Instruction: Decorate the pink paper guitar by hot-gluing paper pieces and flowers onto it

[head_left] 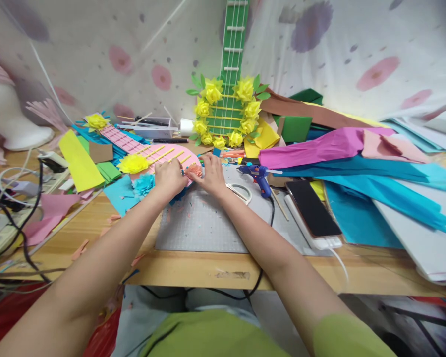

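Observation:
A pink paper guitar lies on the table, with yellow strips across its body and yellow paper flowers on it. At its near right edge, a small coral paper flower sits between my two hands. My left hand is closed, its fingers curled against the flower's left side. From the other side, my right hand pinches the flower with thumb and fingers. Beside my left wrist is a blue paper flower. My fingers partly hide the coral flower and the guitar's edge.
A blue glue gun and scissors lie right of my hands on a grey cutting mat. Further right are a phone and crepe paper. A green paper guitar stands behind. Cables run at left.

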Available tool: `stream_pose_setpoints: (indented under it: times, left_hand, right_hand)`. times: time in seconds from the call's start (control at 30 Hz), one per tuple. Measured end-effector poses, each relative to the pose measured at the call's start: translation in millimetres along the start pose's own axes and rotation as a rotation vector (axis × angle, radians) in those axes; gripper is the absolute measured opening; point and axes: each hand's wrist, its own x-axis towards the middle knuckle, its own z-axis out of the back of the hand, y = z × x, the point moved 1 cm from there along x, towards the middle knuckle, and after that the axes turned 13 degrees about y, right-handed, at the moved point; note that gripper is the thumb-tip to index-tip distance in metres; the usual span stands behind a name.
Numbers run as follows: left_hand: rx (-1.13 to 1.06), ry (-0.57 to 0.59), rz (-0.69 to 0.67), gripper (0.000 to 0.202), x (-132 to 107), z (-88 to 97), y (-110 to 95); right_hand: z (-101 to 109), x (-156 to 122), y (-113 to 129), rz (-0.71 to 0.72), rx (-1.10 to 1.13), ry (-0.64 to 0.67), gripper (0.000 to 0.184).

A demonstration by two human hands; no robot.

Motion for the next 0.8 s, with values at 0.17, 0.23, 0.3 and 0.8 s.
stream_pose_setpoints:
  times: [0.17,0.23,0.3,0.8]
  left_hand:
    - [0.018,-0.006,-0.012,0.03,-0.9,-1.0,-1.6]
    - [0.044,-0.016,-0.021,0.029,-1.9,-1.0,-2.9]
    - [0.062,-0.028,-0.029,0.029,-2.7,-0.8,-4.2]
    - [-0.049,0.01,-0.036,0.024,5.3,-3.2,-3.6]
  right_hand:
    - [0.1,-1.0,0.5,0.003,0.017,-0.011,0.055]
    - [-0.1,-0.9,0.0,0.006,0.021,-0.013,0.055]
    - [-0.6,-0.7,-0.8,0.005,0.02,-0.014,0.054]
    - [0.4,-0.8,-0.1,-0.01,0.004,0.019,0.053]
